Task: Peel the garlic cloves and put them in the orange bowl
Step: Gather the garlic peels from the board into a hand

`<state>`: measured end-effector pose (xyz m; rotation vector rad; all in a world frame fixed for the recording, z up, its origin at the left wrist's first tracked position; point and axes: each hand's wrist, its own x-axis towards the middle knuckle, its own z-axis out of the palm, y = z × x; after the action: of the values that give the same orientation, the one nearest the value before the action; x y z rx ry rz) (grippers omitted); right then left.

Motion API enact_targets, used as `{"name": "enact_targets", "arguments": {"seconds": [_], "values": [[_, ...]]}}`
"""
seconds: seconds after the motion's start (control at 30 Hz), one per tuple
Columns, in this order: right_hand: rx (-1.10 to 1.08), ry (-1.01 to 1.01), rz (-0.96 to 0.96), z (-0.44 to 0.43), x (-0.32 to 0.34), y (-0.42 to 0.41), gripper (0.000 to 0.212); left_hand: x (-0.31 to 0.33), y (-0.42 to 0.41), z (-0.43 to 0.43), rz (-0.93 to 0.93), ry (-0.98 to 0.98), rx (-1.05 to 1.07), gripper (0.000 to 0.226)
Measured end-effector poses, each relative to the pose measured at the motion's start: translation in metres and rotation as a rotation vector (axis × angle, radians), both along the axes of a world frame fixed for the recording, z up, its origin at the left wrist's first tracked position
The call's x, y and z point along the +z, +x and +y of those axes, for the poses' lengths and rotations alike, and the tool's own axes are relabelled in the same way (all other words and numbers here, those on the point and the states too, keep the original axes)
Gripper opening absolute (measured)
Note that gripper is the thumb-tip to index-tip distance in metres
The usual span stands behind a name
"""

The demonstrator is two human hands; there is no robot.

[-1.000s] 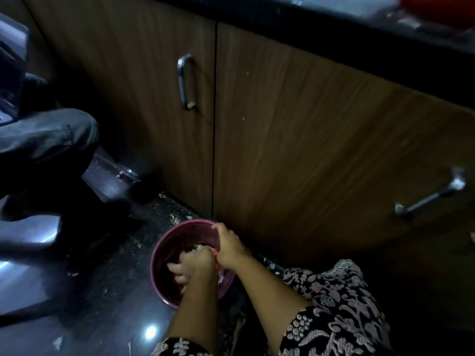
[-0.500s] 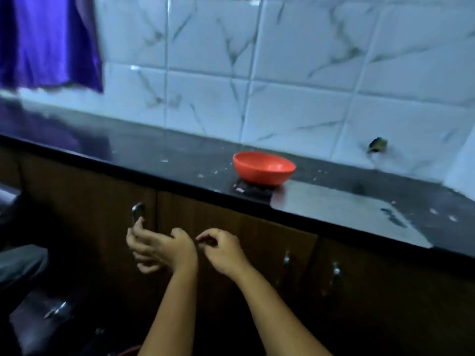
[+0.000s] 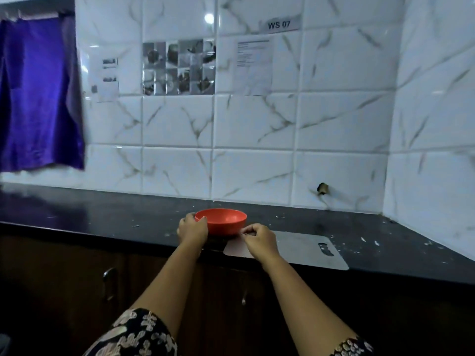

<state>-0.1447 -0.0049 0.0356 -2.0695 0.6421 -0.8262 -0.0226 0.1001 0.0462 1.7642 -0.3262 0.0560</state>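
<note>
Head view: one orange bowl (image 3: 221, 222) stands upright on the black desk (image 3: 102, 217), near its front edge and about midway along it. The bowl sits just beside the far left corner of one flat steel sheet (image 3: 295, 249), which lies on the desk to the right and has a slot cut near its right end.

Two bare hands reach up to the desk. The left hand (image 3: 192, 229) grips the bowl's left side, thumb at the rim and fingers curled round the wall. The right hand (image 3: 260, 240) hovers just right of the bowl, over the sheet's left end. Its fingers are curled and the thumb and forefinger tips (image 3: 246, 231) are pinched together; anything between them is too small to make out. Two sleeves of dark flowered cloth (image 3: 133, 335) show at the bottom edge.

Small white scraps (image 3: 370, 240) are scattered on the desk, mostly to the right.

Behind the desk is a wall of white marbled tiles (image 3: 252, 170) with one small chipped hole (image 3: 322, 188) low on the right. Three paper sheets are stuck to it:
- a small one on the left (image 3: 108, 78)
- a grid of photos (image 3: 178, 66)
- a page of text (image 3: 254, 65)

One label reading "WS 07" (image 3: 279, 24) is above them. One purple curtain (image 3: 38, 93) hangs at far left.

Below the desk are dark wooden cabinet doors with two metal handles (image 3: 109, 283) in view.
</note>
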Motion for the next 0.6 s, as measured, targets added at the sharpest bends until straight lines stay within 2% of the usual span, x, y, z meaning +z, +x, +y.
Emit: {"name": "enact_targets", "arguments": {"seconds": [0.07, 0.2, 0.3, 0.4, 0.5, 0.57, 0.6], "values": [[-0.067, -0.079, 0.068, -0.014, -0.003, 0.005, 0.026, 0.005, 0.012, -0.008, 0.028, -0.002, -0.003, 0.049], [-0.132, -0.303, 0.485, -0.036, -0.021, 0.022, 0.047, 0.004, 0.057, -0.035, 0.207, -0.065, -0.048, 0.062], [-0.13, -0.413, 0.639, -0.053, -0.037, 0.041, 0.055, -0.011, 0.104, -0.066, 0.291, -0.073, -0.059, 0.063], [-0.103, -0.445, 0.682, -0.077, -0.039, 0.063, 0.059, -0.003, 0.108, -0.076, 0.338, -0.125, -0.046, 0.054], [-0.056, -0.429, 0.753, -0.102, -0.036, 0.08, 0.057, -0.009, 0.122, -0.088, 0.395, -0.23, 0.01, 0.053], [-0.058, -0.345, 0.669, -0.113, -0.029, 0.093, 0.053, -0.011, 0.133, -0.096, 0.422, -0.354, 0.061, 0.055], [-0.056, -0.24, 0.56, -0.117, -0.025, 0.099, 0.051, -0.01, 0.137, -0.099, 0.432, -0.401, 0.096, 0.055]]}}
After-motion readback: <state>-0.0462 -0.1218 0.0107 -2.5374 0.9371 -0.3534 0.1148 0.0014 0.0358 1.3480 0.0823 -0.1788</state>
